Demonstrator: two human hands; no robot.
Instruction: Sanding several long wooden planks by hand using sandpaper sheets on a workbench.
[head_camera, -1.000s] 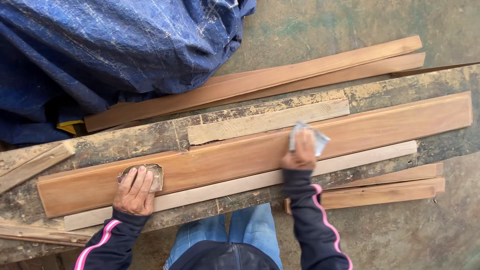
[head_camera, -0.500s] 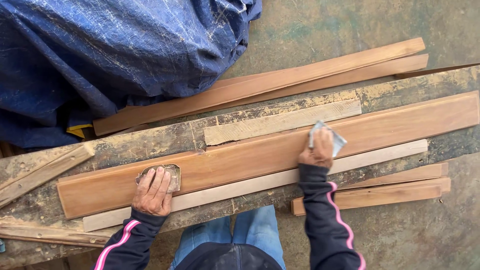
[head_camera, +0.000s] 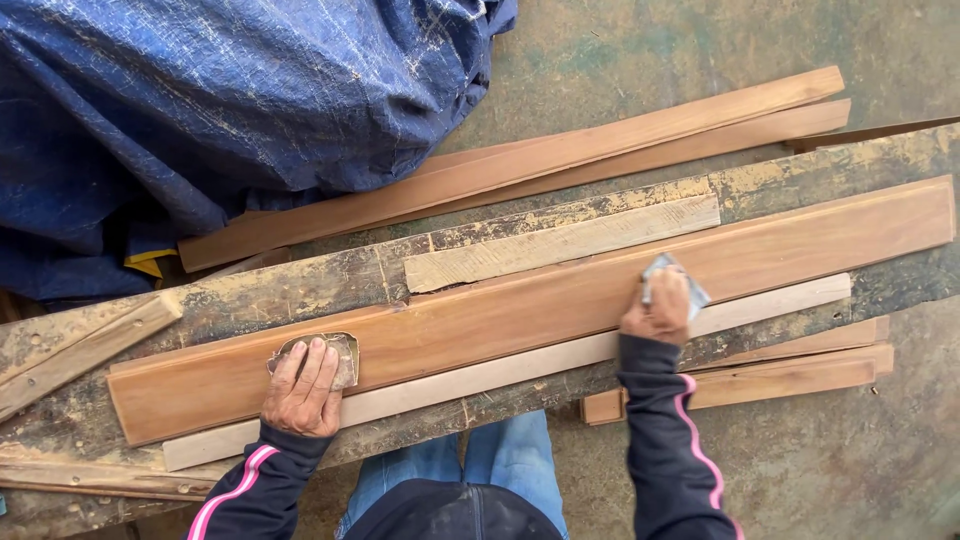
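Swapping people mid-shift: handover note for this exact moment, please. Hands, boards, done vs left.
Left hand: flat on a worn sheet of sandpaper, pressed on the near-left end of the long reddish board.
Right hand: grip closed on a folded grey sanding sheet, pressed on the same board right of centre.
The board lies lengthwise on the rough workbench, with a pale strip on its near side and a short rough plank behind it.
Done: cannot tell how much of the face is sanded.
Left: likely the rest of the board; more boards lie on the floor.
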